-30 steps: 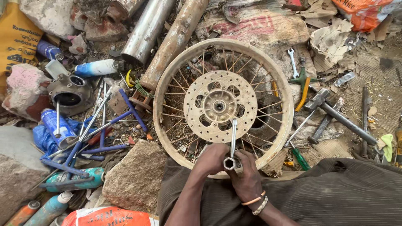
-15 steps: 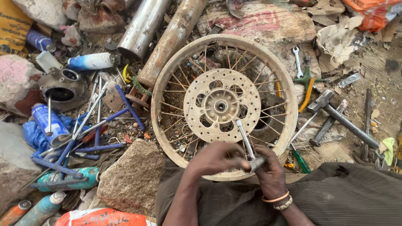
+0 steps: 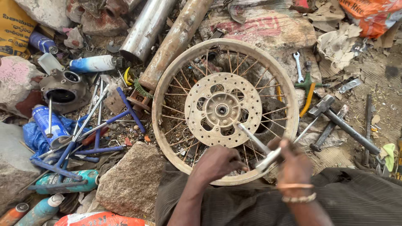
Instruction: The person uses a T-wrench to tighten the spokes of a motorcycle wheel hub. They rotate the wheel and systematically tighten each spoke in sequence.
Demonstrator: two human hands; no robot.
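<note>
The right hand (image 3: pixel 293 161) grips a wrench (image 3: pixel 257 144) over the wheel (image 3: pixel 226 109). The left hand (image 3: pixel 217 164) curls closed on the rim.

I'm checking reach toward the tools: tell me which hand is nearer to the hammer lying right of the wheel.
Right. The right hand, holding a metal tool at the wheel's near rim, sits just below-left of the hammer. The left hand lies farther left along that rim.

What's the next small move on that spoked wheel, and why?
Probably steady the wrench before turning again: the right hand grips its near end while its far end points at the brake disc, and the left hand rests on the rim.
</note>
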